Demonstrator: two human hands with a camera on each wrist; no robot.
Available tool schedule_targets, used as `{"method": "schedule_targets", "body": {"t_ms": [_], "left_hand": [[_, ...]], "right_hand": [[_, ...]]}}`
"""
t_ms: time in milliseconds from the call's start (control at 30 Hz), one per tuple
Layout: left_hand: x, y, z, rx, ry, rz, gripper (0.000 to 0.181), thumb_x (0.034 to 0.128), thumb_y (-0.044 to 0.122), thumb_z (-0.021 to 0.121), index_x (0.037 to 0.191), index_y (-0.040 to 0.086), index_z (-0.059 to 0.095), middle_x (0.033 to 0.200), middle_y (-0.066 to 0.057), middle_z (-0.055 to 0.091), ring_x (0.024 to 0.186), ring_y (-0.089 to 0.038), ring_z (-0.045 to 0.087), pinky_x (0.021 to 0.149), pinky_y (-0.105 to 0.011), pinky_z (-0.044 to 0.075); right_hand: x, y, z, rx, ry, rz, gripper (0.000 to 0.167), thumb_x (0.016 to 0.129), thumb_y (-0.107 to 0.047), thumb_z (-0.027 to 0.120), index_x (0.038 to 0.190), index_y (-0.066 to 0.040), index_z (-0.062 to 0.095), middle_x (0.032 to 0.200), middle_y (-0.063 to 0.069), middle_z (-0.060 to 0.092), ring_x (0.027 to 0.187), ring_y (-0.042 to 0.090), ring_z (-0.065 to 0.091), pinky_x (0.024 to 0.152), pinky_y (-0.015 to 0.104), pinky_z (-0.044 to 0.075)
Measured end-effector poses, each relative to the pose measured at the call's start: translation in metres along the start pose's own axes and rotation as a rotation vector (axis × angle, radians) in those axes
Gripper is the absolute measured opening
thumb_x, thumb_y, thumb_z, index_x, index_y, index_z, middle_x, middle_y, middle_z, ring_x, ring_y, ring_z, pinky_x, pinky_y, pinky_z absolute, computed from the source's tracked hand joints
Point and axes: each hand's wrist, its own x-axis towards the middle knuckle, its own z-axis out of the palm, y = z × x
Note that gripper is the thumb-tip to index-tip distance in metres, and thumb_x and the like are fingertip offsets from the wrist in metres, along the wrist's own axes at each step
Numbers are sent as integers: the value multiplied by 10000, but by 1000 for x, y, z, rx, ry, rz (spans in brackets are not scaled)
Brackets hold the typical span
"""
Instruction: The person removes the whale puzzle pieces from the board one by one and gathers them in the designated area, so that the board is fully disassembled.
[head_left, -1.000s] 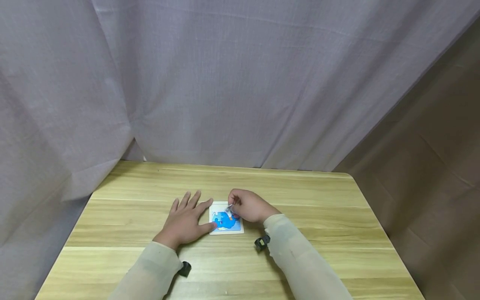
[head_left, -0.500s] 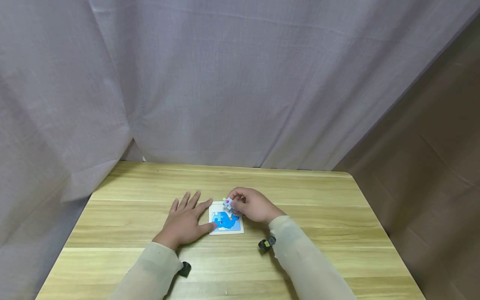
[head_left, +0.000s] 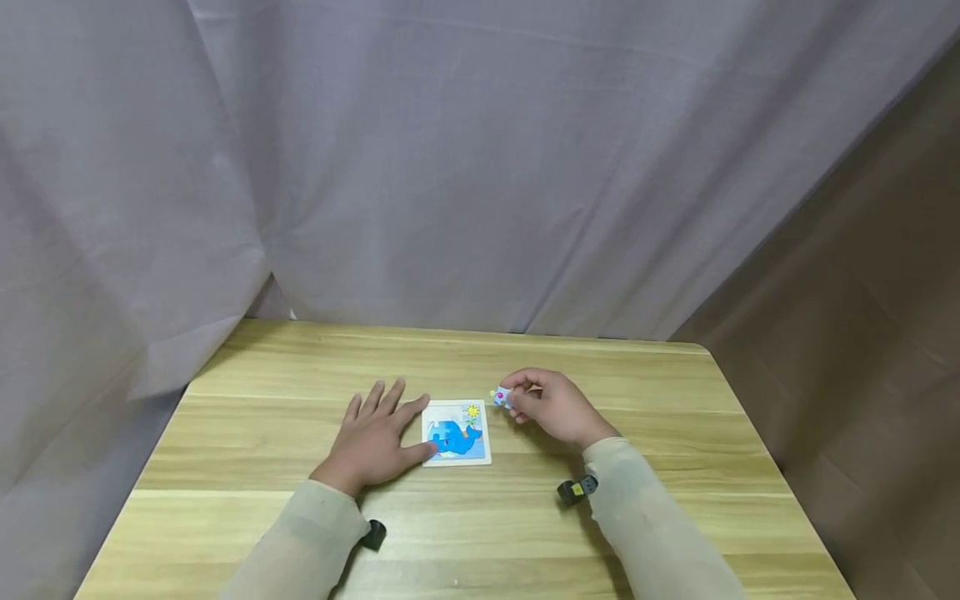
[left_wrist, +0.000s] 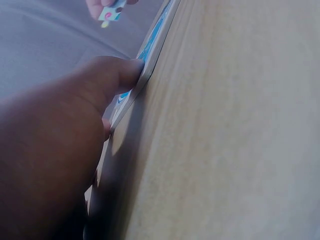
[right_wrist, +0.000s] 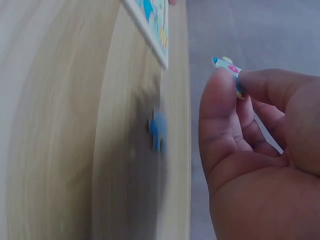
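A small square picture puzzle [head_left: 453, 440] in a white frame lies on the table, showing a blue whale and a yellow sun; its upper left part looks pale. Spread over the table at its left side, my left hand [head_left: 375, 442] rests its thumb on the frame's lower left, also seen in the left wrist view. Just right of the frame, my right hand [head_left: 558, 408] pinches a light blue piece [head_left: 502, 397] with a pink swirl between thumb and index finger, above the table. Under that hand, the right wrist view shows a blue piece [right_wrist: 158, 131] on the table.
The wooden table [head_left: 300, 358] runs up to a grey curtain [head_left: 450, 167] at the back. A brown cloth [head_left: 862, 333] hangs on the right. Dark wrist devices sit on both sleeves.
My right hand has moved right, off the puzzle, with the pinched piece, uncovering the sun in the upper right corner. My left hand stays in place on the frame.
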Motion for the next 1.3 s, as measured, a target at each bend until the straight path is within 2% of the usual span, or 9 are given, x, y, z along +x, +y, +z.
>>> {"method": "schedule_targets", "body": {"t_ms": [133, 267, 433, 533, 767, 867, 1000, 1167, 1300], "left_hand": [[1, 1, 0, 4, -1, -5, 859, 1004, 788, 643, 1744, 413, 420, 1908, -63, 155, 1778, -421, 35, 1393, -729, 15], [1, 2, -2, -3, -1, -6, 858, 1001, 778, 658, 1741, 412, 426, 1907, -66, 160, 1779, -421, 35, 1392, -732, 15], [0, 1, -3, -4, 2, -5, 853, 999, 767, 669, 1736, 403, 441, 1905, -72, 169, 1777, -428, 39, 1388, -744, 22], [1, 0, -1, 0, 9, -6, 852, 998, 766, 671, 1734, 402, 446, 1904, -73, 177, 1776, -429, 46, 1387, -743, 26], [2, 1, 1, -4, 1, 13, 851, 1005, 771, 657, 1739, 405, 434, 1906, -70, 166, 1777, -427, 39, 1388, -742, 24], [2, 0, 1, 1, 6, 7, 849, 1002, 768, 661, 1736, 401, 442, 1904, -72, 176, 1776, -430, 48, 1387, -743, 32], [2, 1, 0, 6, 4, 5, 852, 1002, 774, 657, 1739, 408, 434, 1905, -68, 170, 1777, -427, 45, 1389, -738, 27], [0, 3, 0, 1, -5, 0, 853, 1002, 773, 660, 1739, 407, 434, 1905, -69, 169, 1777, -428, 45, 1391, -737, 24], [1, 2, 0, 3, -3, 1, 852, 1001, 772, 660, 1737, 404, 438, 1904, -74, 177, 1776, -433, 53, 1389, -740, 30]], "right_hand": [[-4, 6, -13, -4, 35, 2, 170, 1101, -138, 732, 1269, -114, 747, 1121, 124, 726, 972, 274, 787, 867, 416, 698], [-8, 11, -24, -74, 69, 15, 169, 1103, -170, 722, 1267, -147, 761, 1134, 96, 768, 978, 305, 766, 865, 445, 678], [-6, 24, -38, -187, 119, 40, 177, 1095, -233, 731, 1256, -209, 799, 1105, 32, 804, 976, 248, 733, 858, 384, 633], [-6, 33, -46, -219, 122, 55, 201, 1104, -254, 718, 1277, -200, 805, 1097, 28, 802, 955, 212, 718, 842, 353, 611], [-10, 47, -58, -129, 133, 152, 200, 1102, -188, 722, 1264, -99, 800, 959, 80, 739, 781, 193, 635, 634, 267, 537], [-10, 49, -58, -107, 127, 164, 191, 1098, -179, 730, 1248, -83, 799, 925, 78, 729, 751, 179, 610, 597, 247, 507], [-9, 49, -58, -150, 124, 168, 185, 1097, -183, 727, 1236, -86, 800, 938, 68, 745, 776, 178, 632, 636, 260, 528], [-7, 51, -58, -296, 120, 148, 180, 1094, -170, 707, 1229, -105, 807, 1022, 45, 792, 858, 188, 693, 761, 321, 572], [-4, 51, -59, -424, 130, 116, 166, 1075, -180, 702, 1182, -139, 822, 1068, 24, 809, 906, 183, 684, 848, 352, 549]]}}
